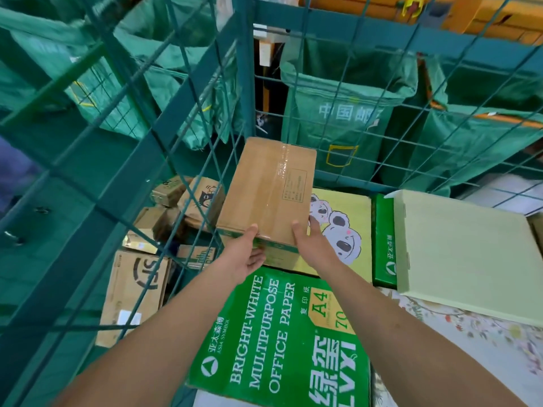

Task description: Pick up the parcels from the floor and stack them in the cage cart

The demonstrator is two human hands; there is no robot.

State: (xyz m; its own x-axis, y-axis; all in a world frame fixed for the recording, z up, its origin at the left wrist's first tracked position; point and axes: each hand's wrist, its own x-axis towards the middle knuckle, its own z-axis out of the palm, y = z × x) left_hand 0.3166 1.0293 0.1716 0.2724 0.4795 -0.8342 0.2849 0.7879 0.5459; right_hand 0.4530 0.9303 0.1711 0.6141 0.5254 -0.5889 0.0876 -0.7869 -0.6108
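Both forearms reach over the green office-paper box (282,342), left hand (245,257) and right hand (313,245) clamping the near end of a brown parcel (269,192) (long axis pointing away) inside the cage cart (188,92), above stacked boxes.

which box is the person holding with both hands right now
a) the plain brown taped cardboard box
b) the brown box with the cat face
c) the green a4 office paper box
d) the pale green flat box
a: the left hand and right hand both grip the near end of the brown taped box, held above the green A4 paper box inside the cage cart.
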